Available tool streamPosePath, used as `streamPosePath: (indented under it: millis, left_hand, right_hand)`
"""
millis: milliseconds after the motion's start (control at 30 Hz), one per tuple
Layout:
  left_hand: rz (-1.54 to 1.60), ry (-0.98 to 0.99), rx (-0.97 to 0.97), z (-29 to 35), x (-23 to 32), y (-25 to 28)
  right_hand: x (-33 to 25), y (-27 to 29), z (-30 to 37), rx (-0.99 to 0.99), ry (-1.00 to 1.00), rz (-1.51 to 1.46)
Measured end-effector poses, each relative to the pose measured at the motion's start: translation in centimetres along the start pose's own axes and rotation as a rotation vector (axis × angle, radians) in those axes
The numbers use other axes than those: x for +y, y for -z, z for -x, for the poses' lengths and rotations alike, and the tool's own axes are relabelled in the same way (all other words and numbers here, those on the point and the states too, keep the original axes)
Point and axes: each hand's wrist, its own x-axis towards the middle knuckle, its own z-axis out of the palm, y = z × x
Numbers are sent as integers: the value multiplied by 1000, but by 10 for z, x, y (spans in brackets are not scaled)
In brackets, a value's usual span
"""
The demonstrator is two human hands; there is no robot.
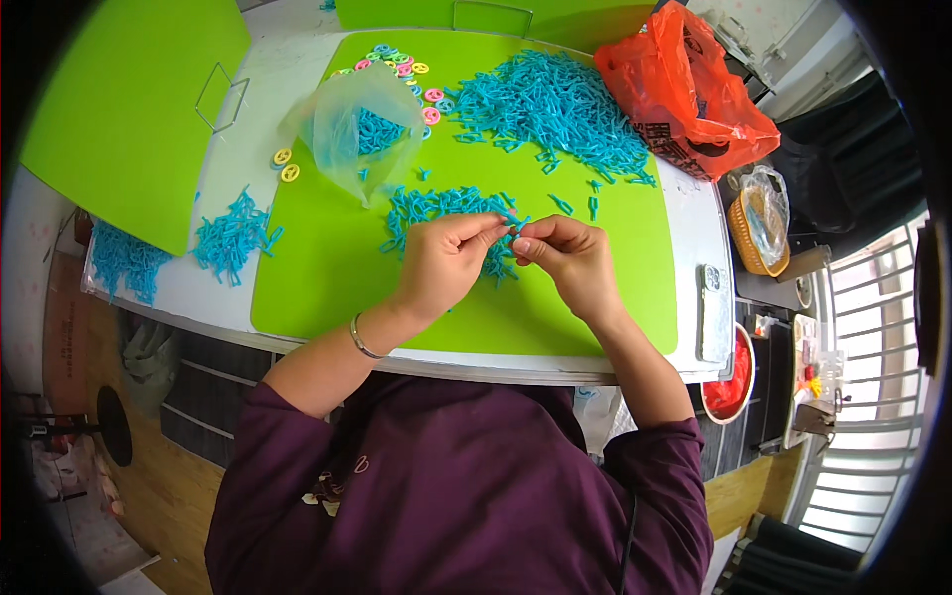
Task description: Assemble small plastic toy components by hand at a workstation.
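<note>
Pinched blue plastic (pixel 519 225) between thumb and forefinger of left hand (pixel 443 260) and right hand (pixel 582 264). Held it above the green mat (pixel 342 288), well inside the front edge.

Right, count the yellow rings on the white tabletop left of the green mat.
2: one yellow ring lies just beyond another yellow ring, both on the white tabletop by the left edge of the green mat. More may hide behind the translucent bag.
</note>
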Motion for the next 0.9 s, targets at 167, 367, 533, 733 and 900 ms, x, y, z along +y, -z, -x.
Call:
streamPosePath:
  millis: [167,367,533,733,900]
  left_hand:
    - [238,180,10,0,-3,-3]
    - [269,202,-16,-1,-5,-2]
    - [309,293,-116,-4,-8,1]
    - [464,329,-207,-10,3,2]
    - [582,387,-93,-24,-2,31]
  right_hand:
    - [2,1,-2,2,-149,-277]
    - [5,-10,5,103,66,24]
    - [10,1,-1,45,-164,-372]
    - [13,-7,-2,-62,82,-198]
    - [-5,18,-13,1,94,-43]
